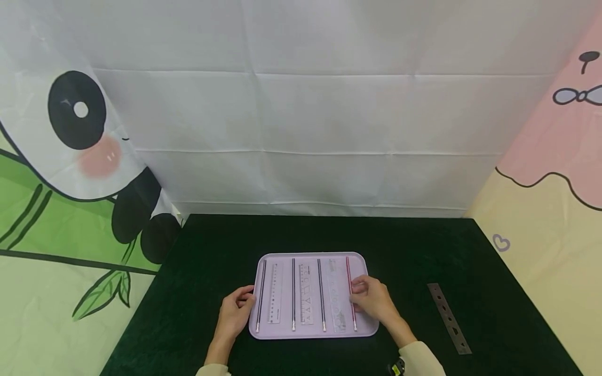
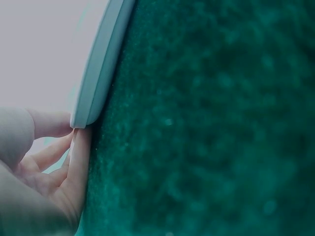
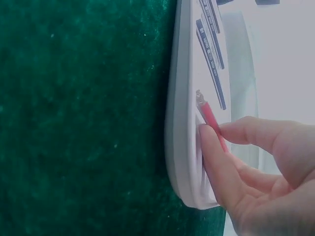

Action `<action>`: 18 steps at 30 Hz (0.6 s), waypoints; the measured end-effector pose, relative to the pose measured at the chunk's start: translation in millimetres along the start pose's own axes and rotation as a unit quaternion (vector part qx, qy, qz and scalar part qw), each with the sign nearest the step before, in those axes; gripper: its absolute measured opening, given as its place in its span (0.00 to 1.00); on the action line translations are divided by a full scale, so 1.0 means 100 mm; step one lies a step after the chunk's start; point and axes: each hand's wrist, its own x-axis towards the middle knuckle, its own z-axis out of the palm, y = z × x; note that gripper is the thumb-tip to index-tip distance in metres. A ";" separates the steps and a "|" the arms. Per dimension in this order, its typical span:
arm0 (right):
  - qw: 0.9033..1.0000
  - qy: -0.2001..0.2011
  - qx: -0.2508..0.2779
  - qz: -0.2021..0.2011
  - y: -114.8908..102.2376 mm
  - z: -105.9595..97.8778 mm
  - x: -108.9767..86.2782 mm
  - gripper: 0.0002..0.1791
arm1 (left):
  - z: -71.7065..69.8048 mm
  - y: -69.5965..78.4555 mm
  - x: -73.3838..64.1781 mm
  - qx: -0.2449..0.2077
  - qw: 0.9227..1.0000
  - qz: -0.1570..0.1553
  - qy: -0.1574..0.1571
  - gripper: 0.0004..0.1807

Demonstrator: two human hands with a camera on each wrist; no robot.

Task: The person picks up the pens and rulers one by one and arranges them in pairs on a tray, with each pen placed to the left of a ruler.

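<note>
A lilac tray (image 1: 310,332) lies on the dark green tabletop. My left hand (image 1: 235,312) grips the tray's left edge; in the left wrist view its thumb and fingers (image 2: 78,162) meet at the rim. At the tray's right side, my right hand (image 1: 374,302) pinches a red pencil (image 3: 210,117) between thumb and fingers, low over the tray floor. Left of that pencil lie a clear stencil ruler (image 1: 336,300), a dark pencil (image 1: 322,292), a second stencil ruler (image 1: 306,295), another dark pencil (image 1: 293,295), a clear ruler (image 1: 275,293) and a third dark pencil (image 1: 261,295), roughly parallel.
A grey metal strip with holes (image 1: 449,318) lies on the green cloth (image 1: 404,245) to the right of the tray. White fabric (image 1: 301,115) hangs behind the table, and printed cartoon cloths (image 1: 541,250) flank both sides.
</note>
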 end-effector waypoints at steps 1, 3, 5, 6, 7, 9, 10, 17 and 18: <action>1.000 0.002 -0.005 0.001 -0.01 0.00 0.00 0.16 | 0.00 0.00 0.00 0.001 1.000 -0.001 0.000 0.18; 1.000 0.004 -0.015 0.002 -0.03 0.01 0.00 0.17 | 0.00 0.00 0.00 0.001 1.000 -0.002 0.000 0.18; 1.000 0.005 -0.021 0.001 -0.05 0.02 0.01 0.17 | 0.00 0.00 0.00 0.003 1.000 -0.003 -0.001 0.18; 1.000 0.004 -0.022 0.001 -0.05 0.02 0.01 0.16 | 0.00 0.00 0.01 0.003 1.000 -0.004 -0.001 0.18; 1.000 0.004 -0.024 0.000 -0.06 0.03 0.01 0.16 | 0.00 0.00 0.01 0.003 1.000 -0.004 -0.001 0.18; 1.000 0.005 -0.030 -0.002 -0.06 0.04 0.02 0.16 | 0.00 0.00 0.00 0.003 1.000 -0.004 0.000 0.18; 0.999 0.005 -0.033 -0.003 -0.05 0.04 0.03 0.15 | 0.00 0.00 0.00 0.003 1.000 -0.004 0.000 0.18; 0.999 0.006 -0.043 -0.011 -0.01 0.07 0.06 0.14 | 0.00 0.01 0.00 0.007 1.000 -0.004 0.001 0.18; 0.999 0.004 -0.044 -0.013 -0.01 0.08 0.06 0.14 | 0.00 0.01 0.00 0.007 1.000 -0.004 0.001 0.18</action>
